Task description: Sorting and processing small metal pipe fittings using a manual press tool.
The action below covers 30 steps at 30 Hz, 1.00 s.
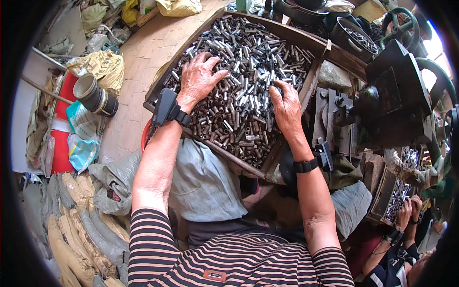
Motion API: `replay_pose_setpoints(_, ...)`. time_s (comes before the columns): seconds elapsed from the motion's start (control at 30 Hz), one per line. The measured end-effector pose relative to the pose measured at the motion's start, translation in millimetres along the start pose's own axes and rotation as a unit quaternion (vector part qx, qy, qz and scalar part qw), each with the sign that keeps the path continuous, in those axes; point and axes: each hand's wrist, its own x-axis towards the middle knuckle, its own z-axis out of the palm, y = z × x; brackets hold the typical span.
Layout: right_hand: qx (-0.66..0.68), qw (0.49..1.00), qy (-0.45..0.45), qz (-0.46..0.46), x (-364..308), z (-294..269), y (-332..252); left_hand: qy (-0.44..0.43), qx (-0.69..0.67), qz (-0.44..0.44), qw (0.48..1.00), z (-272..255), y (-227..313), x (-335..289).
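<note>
A wooden tray (215, 146) in front of me is heaped with short metal tubes (241, 62), some shiny and silver, others dull brown. My left hand (198, 76) rests on the heap at the tray's left side, its fingers spread with the thumb pointing right. At the right side, my right hand (288, 109) reaches over the tubes, thumb and fingers bent and slightly apart. I see no tube held in either hand, though the undersides of both are hidden. A black band with a dark device is strapped on each wrist.
Right of the tray stands a dark metal press (397, 95) with a green wheel (400, 29). Behind it sits a round pot (356, 38) of metal pieces. At lower right, another person's hands (409, 210) work over a smaller tray. Sacks (71, 229) are stacked at left.
</note>
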Motion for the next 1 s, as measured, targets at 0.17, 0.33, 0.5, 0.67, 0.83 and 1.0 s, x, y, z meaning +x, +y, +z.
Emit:
replay_pose_setpoints(0.17, 0.018, 1.0, -0.008, -0.001, 0, -1, -4, 0.018, -0.057, -0.004, 0.998, -3, 9, -21)
replay_pose_setpoints(0.33, 0.018, 1.0, -0.006, 0.009, -8, 0, -7, -0.014, -0.091, 0.001, 0.996, -8, 26, -34)
replay_pose_setpoints(0.5, -0.02, 1.0, -0.001, -0.024, -16, 2, -10, -0.001, -0.125, 0.019, 0.992, -12, 47, -47)
replay_pose_setpoints(0.67, -0.042, 0.998, 0.006, -0.038, -21, 3, -13, 0.001, -0.166, 0.027, 0.986, -6, 77, -60)
replay_pose_setpoints(0.83, -0.057, 0.997, 0.029, -0.053, -23, 4, -11, -0.004, -0.168, 0.042, 0.985, -2, 99, -67)
replay_pose_setpoints(1.0, -0.094, 0.994, 0.015, -0.059, -21, 8, -14, 0.023, -0.132, 0.063, 0.989, 12, 106, -69)
